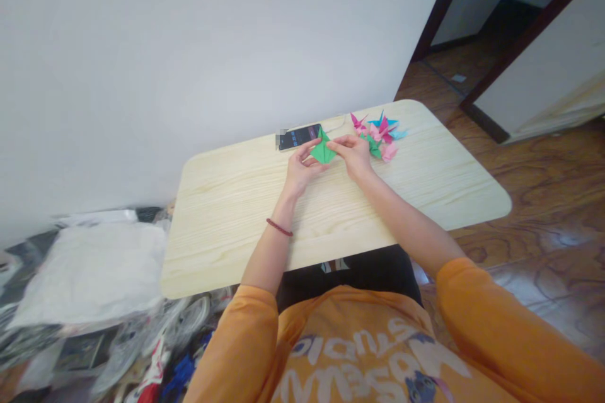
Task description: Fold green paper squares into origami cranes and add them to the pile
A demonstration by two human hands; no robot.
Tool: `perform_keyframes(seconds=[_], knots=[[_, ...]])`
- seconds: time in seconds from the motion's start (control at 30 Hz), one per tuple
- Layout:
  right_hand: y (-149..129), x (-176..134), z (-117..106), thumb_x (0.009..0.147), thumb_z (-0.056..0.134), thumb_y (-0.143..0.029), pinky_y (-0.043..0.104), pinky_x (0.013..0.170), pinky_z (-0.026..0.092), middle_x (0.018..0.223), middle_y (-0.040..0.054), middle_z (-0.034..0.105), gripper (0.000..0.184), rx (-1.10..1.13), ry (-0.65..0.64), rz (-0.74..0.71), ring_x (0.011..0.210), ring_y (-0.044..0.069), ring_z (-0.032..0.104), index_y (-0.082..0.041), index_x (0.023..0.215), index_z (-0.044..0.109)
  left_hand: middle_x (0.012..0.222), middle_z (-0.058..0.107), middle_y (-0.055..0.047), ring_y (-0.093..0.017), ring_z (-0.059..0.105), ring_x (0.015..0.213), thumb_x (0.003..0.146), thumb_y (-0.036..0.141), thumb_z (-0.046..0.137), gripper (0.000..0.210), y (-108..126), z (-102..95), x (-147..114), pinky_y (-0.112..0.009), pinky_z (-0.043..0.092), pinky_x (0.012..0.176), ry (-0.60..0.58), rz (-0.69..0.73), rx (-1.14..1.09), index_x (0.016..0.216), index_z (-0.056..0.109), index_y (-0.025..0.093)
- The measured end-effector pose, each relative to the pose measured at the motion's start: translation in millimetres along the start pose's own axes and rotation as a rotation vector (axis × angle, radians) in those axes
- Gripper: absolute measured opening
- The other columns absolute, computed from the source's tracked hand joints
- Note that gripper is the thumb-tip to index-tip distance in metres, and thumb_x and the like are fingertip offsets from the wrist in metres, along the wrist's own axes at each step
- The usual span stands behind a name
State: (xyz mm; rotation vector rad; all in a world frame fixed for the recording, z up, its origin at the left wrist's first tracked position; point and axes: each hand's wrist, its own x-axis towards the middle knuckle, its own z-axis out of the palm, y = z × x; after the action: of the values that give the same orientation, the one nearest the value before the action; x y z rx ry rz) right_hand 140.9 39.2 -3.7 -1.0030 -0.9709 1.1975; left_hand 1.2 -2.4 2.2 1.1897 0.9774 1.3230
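Between my two hands is a green folded paper (323, 150), diamond-shaped with a point toward the wall, held above the table. My left hand (302, 167) grips its left edge, fingers behind and below the paper. On the right side, my right hand (352, 152) pinches the paper between thumb and fingers. Just past the paper lies a phone (299, 136) with a lit dark screen, partly covered by the paper and my left fingers. Close beside my right hand sits a cluster of folded paper cranes (382, 131) in pink, magenta, blue and green.
The light wooden table (227, 214) has rounded corners and stands against a white wall (212, 44). A thin white cable (338, 128) runs by the phone. At left, a white bag (99, 271) and plastic-wrapped items crowd the floor. Dark-framed doorways (439, 6) stand at right.
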Motion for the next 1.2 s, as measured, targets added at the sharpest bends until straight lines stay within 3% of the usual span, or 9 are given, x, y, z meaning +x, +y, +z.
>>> perform_keyframes(seconds=[0.17, 0.37, 0.63, 0.9, 1.2], knots=[[0.0, -1.9, 1.9, 0.051, 0.084, -0.032, 0.032, 0.073, 0.054, 0.069, 0.0007, 0.067, 0.030, -0.020, -0.011, 0.000, 0.069, 0.015, 0.064, -0.019, 0.065, 0.061, 0.108, 0.072, -0.009, -0.021, 0.069, 0.091, 0.062, 0.039, 0.083, 0.055, -0.2, 3.8, -0.5, -0.033, 0.055, 0.079, 0.103, -0.031, -0.003, 0.111, 0.066, 0.021], [-6.4, -6.0, 3.9, 0.047, 0.087, -0.034, 0.028, 0.066, 0.052, 0.066, -0.0015, 0.064, 0.036, 0.046, -0.112, 0.088, 0.065, 0.012, 0.060, -0.019, 0.064, 0.059, 0.101, 0.074, -0.008, -0.021, 0.070, 0.086, 0.059, 0.036, 0.085, 0.048, -2.5, 3.0, -0.1, -0.033, 0.056, 0.075, 0.177, 0.020, 0.007, 0.100, 0.068, 0.019], [-20.2, -4.9, 0.4, 0.046, 0.087, -0.039, 0.022, 0.055, 0.041, 0.064, -0.0032, 0.061, 0.039, 0.048, -0.201, 0.196, 0.059, 0.007, 0.051, -0.017, 0.072, 0.068, 0.089, 0.074, -0.005, -0.019, 0.069, 0.082, 0.058, 0.026, 0.084, 0.044, 4.2, -1.1, -0.1, -0.033, 0.055, 0.076, 0.109, 0.068, 0.095, 0.099, 0.068, 0.018], [-24.8, -1.3, -5.4, 0.041, 0.091, -0.036, 0.022, 0.044, 0.028, 0.055, -0.0031, 0.054, 0.039, 0.037, -0.278, 0.207, 0.049, 0.005, 0.040, -0.015, 0.063, 0.067, 0.078, 0.071, -0.001, -0.015, 0.067, 0.068, 0.057, 0.024, 0.084, 0.055, 9.0, -5.3, -0.1, -0.029, 0.055, 0.067, 0.011, 0.033, 0.113, 0.108, 0.064, 0.019], [-22.8, -0.7, -5.9, 0.041, 0.090, -0.034, 0.024, 0.045, 0.029, 0.057, -0.0010, 0.057, 0.036, -0.006, -0.293, 0.224, 0.050, 0.005, 0.041, -0.014, 0.062, 0.068, 0.082, 0.071, -0.001, -0.013, 0.065, 0.072, 0.055, 0.023, 0.084, 0.044, 10.6, -9.5, 2.1, -0.027, 0.054, 0.068, -0.038, -0.016, 0.143, 0.095, 0.066, 0.018]])
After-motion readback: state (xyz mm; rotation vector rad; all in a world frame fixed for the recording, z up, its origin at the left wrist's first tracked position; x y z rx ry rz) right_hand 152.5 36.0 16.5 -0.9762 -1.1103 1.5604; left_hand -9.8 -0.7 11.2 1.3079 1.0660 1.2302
